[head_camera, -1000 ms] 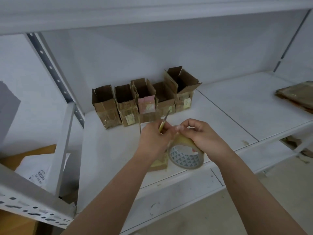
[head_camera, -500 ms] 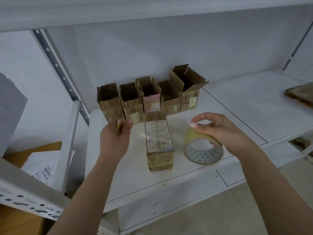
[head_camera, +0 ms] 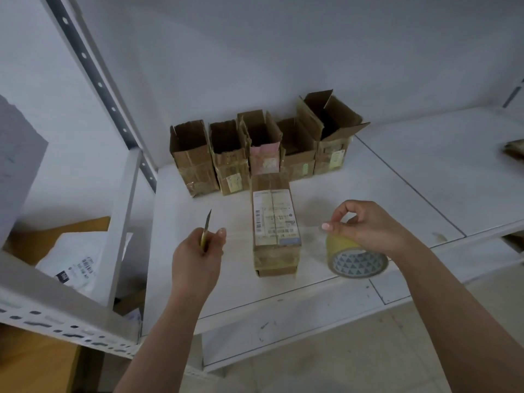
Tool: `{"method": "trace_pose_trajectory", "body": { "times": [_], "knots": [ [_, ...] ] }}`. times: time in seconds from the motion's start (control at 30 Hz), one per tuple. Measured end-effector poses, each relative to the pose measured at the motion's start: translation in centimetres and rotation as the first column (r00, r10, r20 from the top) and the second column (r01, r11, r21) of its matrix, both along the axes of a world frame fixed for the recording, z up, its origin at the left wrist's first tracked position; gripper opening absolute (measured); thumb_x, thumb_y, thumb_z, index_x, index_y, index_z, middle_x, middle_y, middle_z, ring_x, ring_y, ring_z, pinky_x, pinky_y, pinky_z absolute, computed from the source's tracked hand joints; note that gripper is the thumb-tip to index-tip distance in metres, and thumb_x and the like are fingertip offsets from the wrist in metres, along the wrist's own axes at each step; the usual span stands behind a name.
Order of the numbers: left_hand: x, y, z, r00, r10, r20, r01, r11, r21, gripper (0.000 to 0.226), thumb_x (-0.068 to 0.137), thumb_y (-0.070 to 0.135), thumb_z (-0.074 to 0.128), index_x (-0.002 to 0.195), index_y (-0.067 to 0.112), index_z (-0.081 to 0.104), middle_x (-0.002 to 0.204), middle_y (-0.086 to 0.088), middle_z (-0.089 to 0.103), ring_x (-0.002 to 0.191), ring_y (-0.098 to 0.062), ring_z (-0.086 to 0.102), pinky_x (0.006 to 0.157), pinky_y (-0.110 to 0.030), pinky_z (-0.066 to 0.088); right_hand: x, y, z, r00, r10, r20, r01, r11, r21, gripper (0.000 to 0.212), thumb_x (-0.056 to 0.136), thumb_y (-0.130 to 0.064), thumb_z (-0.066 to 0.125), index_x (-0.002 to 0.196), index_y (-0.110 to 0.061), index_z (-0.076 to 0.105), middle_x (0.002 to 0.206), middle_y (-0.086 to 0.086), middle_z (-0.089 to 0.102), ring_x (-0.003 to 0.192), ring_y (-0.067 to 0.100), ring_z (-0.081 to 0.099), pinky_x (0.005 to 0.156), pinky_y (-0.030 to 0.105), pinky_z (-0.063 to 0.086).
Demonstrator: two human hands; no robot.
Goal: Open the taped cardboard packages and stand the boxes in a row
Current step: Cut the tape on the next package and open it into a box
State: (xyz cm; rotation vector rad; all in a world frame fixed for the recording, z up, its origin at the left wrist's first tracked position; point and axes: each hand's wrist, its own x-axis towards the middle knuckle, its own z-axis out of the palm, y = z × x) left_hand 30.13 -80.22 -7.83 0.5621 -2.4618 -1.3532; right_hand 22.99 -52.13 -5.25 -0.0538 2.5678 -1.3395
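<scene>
On the white shelf [head_camera: 382, 177], a sealed cardboard package [head_camera: 274, 225] lies flat between your two hands, its printed label facing up and its near end wrapped in clear tape. Your left hand [head_camera: 195, 256] hovers just left of the package without touching it, fingers curled around a small yellow-handled knife [head_camera: 206, 229] whose blade points up and away from you. Your right hand [head_camera: 365, 225] sits to the package's right, also apart from it, thumb and fingers pinching the top of a roll of tape [head_camera: 355, 258] that stands on edge near the shelf's front lip, its patterned core facing you. Behind the package, five opened boxes [head_camera: 261, 154] stand upright in a row against the back wall, flaps raised, each touching or just beside its neighbour; the far end of the package reaches nearly to the middle box. At lower left, beyond the shelf's metal upright [head_camera: 124, 222], a white mailer bag [head_camera: 76, 262] rests on brown cardboard.
</scene>
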Motion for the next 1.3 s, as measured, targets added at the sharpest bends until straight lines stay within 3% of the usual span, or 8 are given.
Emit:
{"method": "trace_pose_trajectory", "body": {
  "times": [0.33,0.47,0.77,0.9,0.97,1.1,1.2,1.3],
  "knots": [
    [-0.6,1.2,-4.9,0.987,-0.03,0.159,-0.004,0.978,0.206,0.034,0.097,0.038,0.055,0.08,0.01,0.064,0.075,-0.002,0.067,0.078,-0.018,0.062,0.066,-0.028,0.042,-1.3,-1.3,-4.4,0.999,0.012,0.036,-0.021,0.959,0.282,0.037,0.069,-0.064,0.074,0.081,-0.031,0.061,0.078,-0.008,0.067,0.076,0.013,0.064,0.076,0.035,0.051],
    [-0.6,3.3,-6.5,0.979,-0.071,0.189,0.012,0.955,0.295,0.038,0.098,0.039,0.05,0.079,0.008,0.062,0.08,-0.007,0.067,0.076,-0.016,0.059,0.065,-0.025,0.043,-1.3,-2.7,-4.7,0.999,0.051,0.002,-0.049,0.94,0.338,0.037,0.074,-0.064,0.071,0.082,-0.03,0.059,0.073,-0.01,0.061,0.068,0.009,0.057,0.063,0.029,0.04],
    [-0.9,4.8,-8.1,0.943,-0.096,0.318,0.015,0.969,0.247,0.046,0.098,0.056,0.033,0.091,0.013,0.05,0.088,-0.004,0.058,0.075,-0.017,0.051,0.071,-0.035,0.043,-1.7,-2.7,-5.1,0.998,0.06,0.019,-0.063,0.934,0.352,0.036,0.074,-0.063,0.07,0.085,-0.031,0.061,0.08,-0.011,0.065,0.075,0.009,0.061,0.067,0.029,0.044],
    [-1.3,3.0,-7.4,0.932,-0.124,0.341,-0.038,0.902,0.43,0.038,0.093,0.053,0.051,0.095,0.015,0.048,0.091,-0.006,0.054,0.073,-0.017,0.047,0.07,-0.034,0.04,-1.4,-2.8,-4.8,0.998,0.042,0.042,-0.053,0.95,0.306,0.036,0.075,-0.063,0.071,0.086,-0.03,0.063,0.082,-0.011,0.066,0.076,0.008,0.062,0.067,0.028,0.044],
    [-1.8,1.5,-5.4,0.958,-0.068,0.279,-0.038,0.932,0.361,0.04,0.087,0.049,0.064,0.102,0.014,0.049,0.094,-0.005,0.055,0.076,-0.016,0.05,0.069,-0.032,0.043,-1.2,-3.0,-4.7,0.997,0.045,0.064,-0.062,0.956,0.287,0.036,0.076,-0.064,0.069,0.088,-0.03,0.063,0.084,-0.012,0.066,0.077,0.007,0.062,0.07,0.028,0.047],
    [-3.5,1.6,1.4,0.977,-0.215,-0.005,0.214,0.972,0.094,0.032,0.096,0.043,0.053,0.103,0.012,0.052,0.092,0.001,0.06,0.079,-0.01,0.056,0.064,-0.027,0.046,-0.6,-4.5,-5.1,0.987,0.103,0.122,-0.129,0.965,0.229,0.043,0.074,-0.069,0.067,0.09,-0.029,0.063,0.086,-0.009,0.065,0.082,0.012,0.065,0.083,0.036,0.055],
    [-5.3,4.4,4.1,0.837,-0.543,0.071,0.541,0.84,0.049,0.036,0.102,0.042,0.038,0.086,0.016,0.057,0.075,0.004,0.059,0.062,-0.006,0.053,0.062,-0.025,0.043,-0.3,-5.3,-5.4,0.981,0.148,0.121,-0.172,0.962,0.212,0.047,0.075,-0.069,0.066,0.093,-0.026,0.063,0.09,-0.008,0.064,0.087,0.013,0.064,0.086,0.039,0.055],
    [-6.3,5.9,3.1,0.71,-0.673,0.207,0.685,0.728,0.014,0.044,0.104,0.042,0.038,0.072,0.019,0.057,0.06,0.004,0.059,0.043,0.0,0.049,0.05,-0.016,0.04,0.0,-4.9,-5.1,0.976,0.156,0.152,-0.178,0.973,0.144,0.043,0.079,-0.063,0.066,0.092,-0.022,0.064,0.093,-0.004,0.065,0.087,0.014,0.064,0.083,0.034,0.055]
  ]
}}
